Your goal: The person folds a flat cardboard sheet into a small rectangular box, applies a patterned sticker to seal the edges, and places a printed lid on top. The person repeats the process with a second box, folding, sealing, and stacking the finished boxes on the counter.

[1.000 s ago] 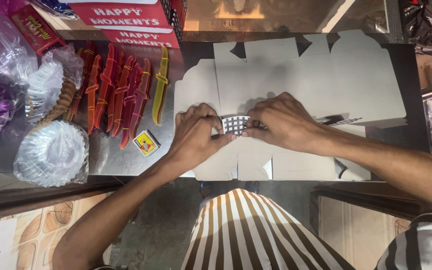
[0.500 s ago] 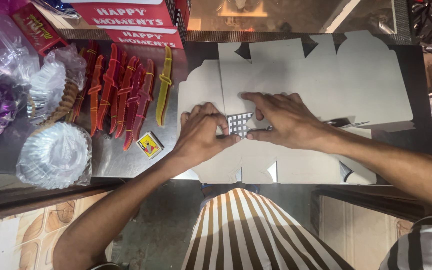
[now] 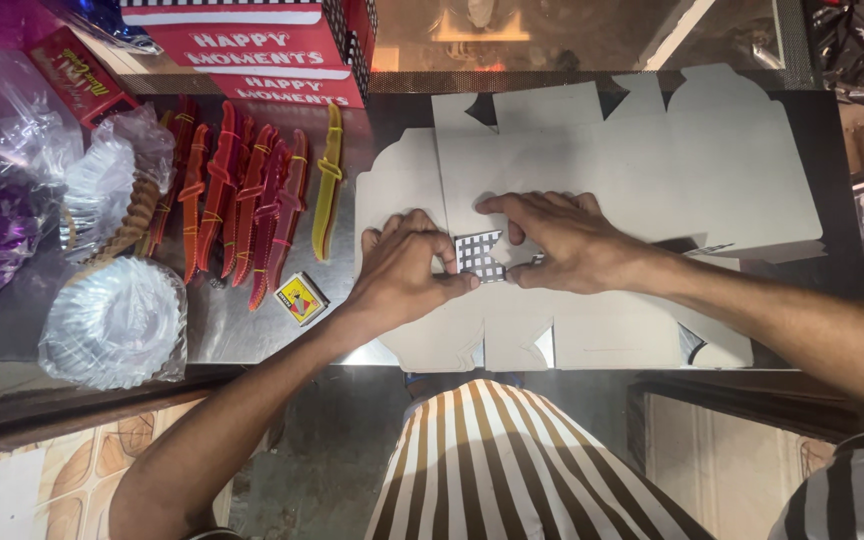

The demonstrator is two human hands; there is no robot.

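Note:
A large flat grey die-cut cardboard box blank [image 3: 652,170] lies spread on the steel counter [image 3: 242,335], over another blank [image 3: 402,190]. My left hand [image 3: 402,272] pinches a small folded flap with a black-and-white checked print [image 3: 477,255] near the blank's front middle. My right hand [image 3: 562,240] presses down flat on the blank beside that flap, fingers spread and pointing left. Both hands touch the cardboard close together.
Left of the blank lie several red and orange plastic knives [image 3: 242,200] and one yellow knife [image 3: 329,180]. A small yellow matchbox [image 3: 301,299], a stack of clear plastic cups [image 3: 112,322], bagged items [image 3: 2,200] and red printed boxes [image 3: 252,40] fill the left and back.
My right hand has slid a little left and its fingers have spread flat over the blank. My left hand has shifted slightly while keeping hold of the checked flap.

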